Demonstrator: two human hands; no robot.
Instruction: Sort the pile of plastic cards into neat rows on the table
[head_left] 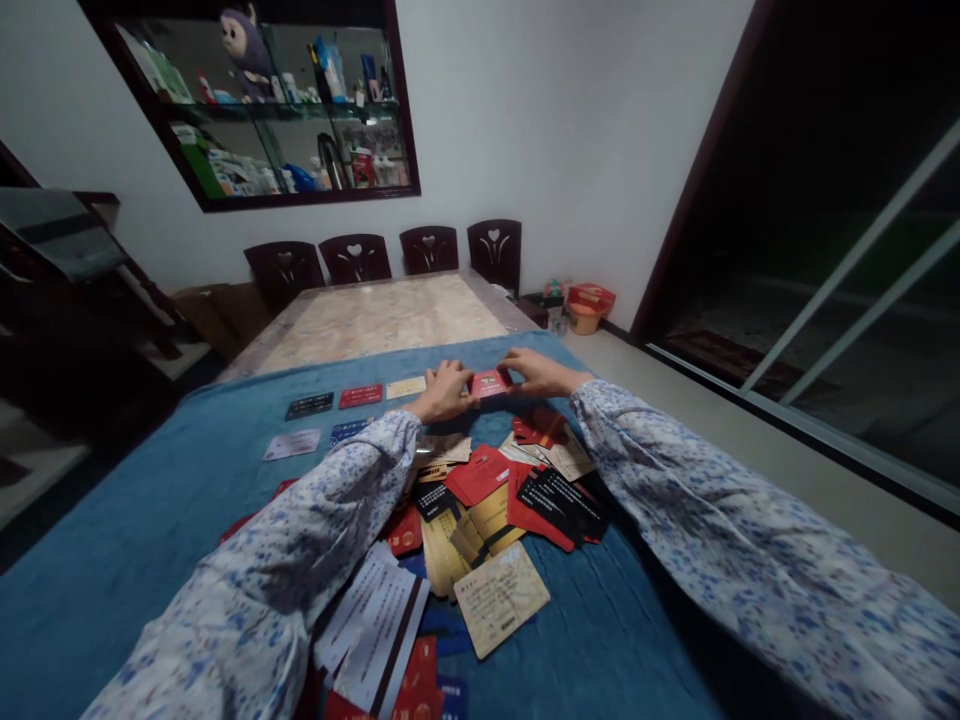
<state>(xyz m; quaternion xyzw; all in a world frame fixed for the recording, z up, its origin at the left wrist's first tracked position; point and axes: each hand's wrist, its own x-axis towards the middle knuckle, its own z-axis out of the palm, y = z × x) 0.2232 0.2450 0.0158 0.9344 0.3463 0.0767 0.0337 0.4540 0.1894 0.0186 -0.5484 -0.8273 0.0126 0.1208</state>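
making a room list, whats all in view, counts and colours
held card: one, red, centre
spread cards: at least five, mixed, centre left
piled cards: many, mixed colours, near centre
table: one, beige-topped, middle
cloth: one, blue, table's near part
chairs: four, dark brown, far end
cabinet: one, dark-framed, back left
toy: one, purple, upper cabinet
flask: one, silvery, lower cabinet
small items: many, mixed, throughout cabinet
bucket: one, orange, beyond table, right
sliding door: one, dark, right
sleeves: two, white-and-blue, both arms
left hand: one, bare, at held card
right hand: one, bare, at held card
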